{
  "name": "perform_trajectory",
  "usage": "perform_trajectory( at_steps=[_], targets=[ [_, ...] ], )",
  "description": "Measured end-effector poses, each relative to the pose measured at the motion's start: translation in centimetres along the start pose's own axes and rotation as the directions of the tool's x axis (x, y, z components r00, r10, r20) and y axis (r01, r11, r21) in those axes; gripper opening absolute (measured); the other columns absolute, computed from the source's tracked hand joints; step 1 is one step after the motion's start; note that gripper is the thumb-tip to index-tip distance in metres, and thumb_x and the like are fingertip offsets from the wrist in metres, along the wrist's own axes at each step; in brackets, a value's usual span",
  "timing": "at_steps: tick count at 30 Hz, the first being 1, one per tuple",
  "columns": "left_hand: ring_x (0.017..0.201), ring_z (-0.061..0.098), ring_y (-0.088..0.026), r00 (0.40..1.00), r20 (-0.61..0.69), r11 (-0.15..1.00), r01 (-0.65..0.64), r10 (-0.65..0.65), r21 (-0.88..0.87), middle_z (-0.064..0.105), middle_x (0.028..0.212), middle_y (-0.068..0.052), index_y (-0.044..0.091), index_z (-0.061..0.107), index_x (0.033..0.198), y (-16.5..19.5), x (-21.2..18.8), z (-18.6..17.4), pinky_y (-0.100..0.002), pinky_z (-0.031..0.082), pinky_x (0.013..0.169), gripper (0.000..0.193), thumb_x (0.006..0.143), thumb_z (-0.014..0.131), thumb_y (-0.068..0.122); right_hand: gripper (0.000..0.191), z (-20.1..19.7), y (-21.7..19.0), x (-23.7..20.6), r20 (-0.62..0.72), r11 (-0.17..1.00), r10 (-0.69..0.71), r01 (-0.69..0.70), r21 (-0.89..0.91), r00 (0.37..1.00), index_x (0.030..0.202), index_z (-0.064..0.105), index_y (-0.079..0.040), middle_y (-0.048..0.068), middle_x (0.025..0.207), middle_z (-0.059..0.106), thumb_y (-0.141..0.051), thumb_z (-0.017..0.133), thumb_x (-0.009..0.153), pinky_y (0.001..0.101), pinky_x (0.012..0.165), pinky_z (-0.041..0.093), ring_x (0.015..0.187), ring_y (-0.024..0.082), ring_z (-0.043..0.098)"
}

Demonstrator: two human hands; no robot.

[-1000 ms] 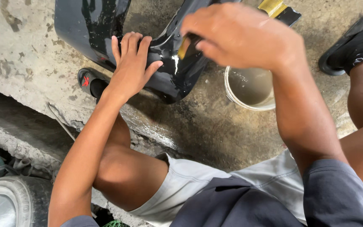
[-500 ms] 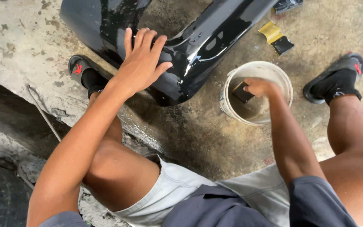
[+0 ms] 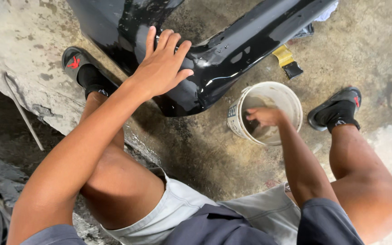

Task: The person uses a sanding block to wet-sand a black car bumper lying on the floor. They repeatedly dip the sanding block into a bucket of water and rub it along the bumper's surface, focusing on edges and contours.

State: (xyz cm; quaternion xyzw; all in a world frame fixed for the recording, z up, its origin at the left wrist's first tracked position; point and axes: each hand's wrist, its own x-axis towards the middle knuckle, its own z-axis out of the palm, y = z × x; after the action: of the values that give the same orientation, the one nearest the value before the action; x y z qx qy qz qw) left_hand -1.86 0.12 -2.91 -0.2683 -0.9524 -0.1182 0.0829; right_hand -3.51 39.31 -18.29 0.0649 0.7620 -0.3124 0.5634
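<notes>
A stained concrete floor (image 3: 368, 41) bears a white bucket (image 3: 237, 119) around the right hand (image 3: 265, 116), a glossy black panel (image 3: 232, 50) under the left hand (image 3: 162, 68), and a yellow-black block (image 3: 287, 61) beyond the bucket.

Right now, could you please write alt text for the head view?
A squatting person presses the left hand flat on a glossy black car panel while the right hand dips into a white bucket on the wet concrete floor.

I count one glossy black car panel (image 3: 232, 54) at twelve o'clock and one white bucket (image 3: 291, 102) at three o'clock. Two black sandals (image 3: 71, 59) are on my feet, and one yellow-and-black block (image 3: 286, 61) lies at one o'clock.
</notes>
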Motion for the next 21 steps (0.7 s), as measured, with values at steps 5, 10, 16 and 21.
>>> perform_trajectory(
  at_steps=[5,10,16,21],
  targets=[
    [0.148,0.024,-0.044,1.0,-0.001,1.0,0.008,-0.008,-0.008,0.04,0.148,-0.031,-0.005,0.043,0.151,-0.2,-0.2,0.9,-0.067,0.003,0.119,0.07,0.101,0.065,0.04,0.059,-5.9,-5.2,-11.1,-0.112,0.97,-0.227,0.215,-0.115,0.967,0.152,0.047,-0.012,0.017,0.15,0.058,-0.02,0.063,0.096,0.0452,0.122,0.033,0.141,0.033,0.052],
    [0.148,0.023,-0.045,1.0,0.009,0.999,0.027,-0.027,-0.021,0.041,0.147,-0.03,-0.003,0.043,0.151,-0.2,0.0,1.2,-0.068,0.002,0.119,0.071,0.1,0.065,0.041,0.043,-11.1,-12.6,-23.6,-0.163,0.652,-0.598,0.358,-0.668,0.785,0.144,0.053,-0.008,0.012,0.124,0.065,-0.022,0.046,0.105,0.0412,0.103,0.046,0.116,0.025,0.062],
    [0.148,0.024,-0.044,1.0,-0.015,1.0,0.003,-0.003,-0.019,0.042,0.147,-0.03,-0.003,0.044,0.15,-0.3,-0.1,1.1,-0.068,0.003,0.119,0.07,0.1,0.065,0.043,0.026,-9.8,-19.2,-27.9,-0.033,0.355,-0.865,0.565,-0.745,0.5,0.126,0.06,0.001,0.009,0.09,0.065,-0.012,0.05,0.106,0.0357,0.073,0.048,0.081,0.018,0.06],
    [0.149,0.025,-0.042,0.998,-0.057,0.999,-0.036,0.034,-0.038,0.043,0.148,-0.027,-0.001,0.045,0.151,-0.6,-0.5,1.1,-0.065,0.003,0.121,0.07,0.103,0.065,0.044,0.025,-8.5,-20.0,-27.5,-0.176,0.262,-0.838,0.097,-0.96,0.516,0.119,0.072,0.001,0.02,0.071,0.06,-0.016,0.058,0.107,0.0423,0.054,0.046,0.057,0.03,0.058]
  ],
)
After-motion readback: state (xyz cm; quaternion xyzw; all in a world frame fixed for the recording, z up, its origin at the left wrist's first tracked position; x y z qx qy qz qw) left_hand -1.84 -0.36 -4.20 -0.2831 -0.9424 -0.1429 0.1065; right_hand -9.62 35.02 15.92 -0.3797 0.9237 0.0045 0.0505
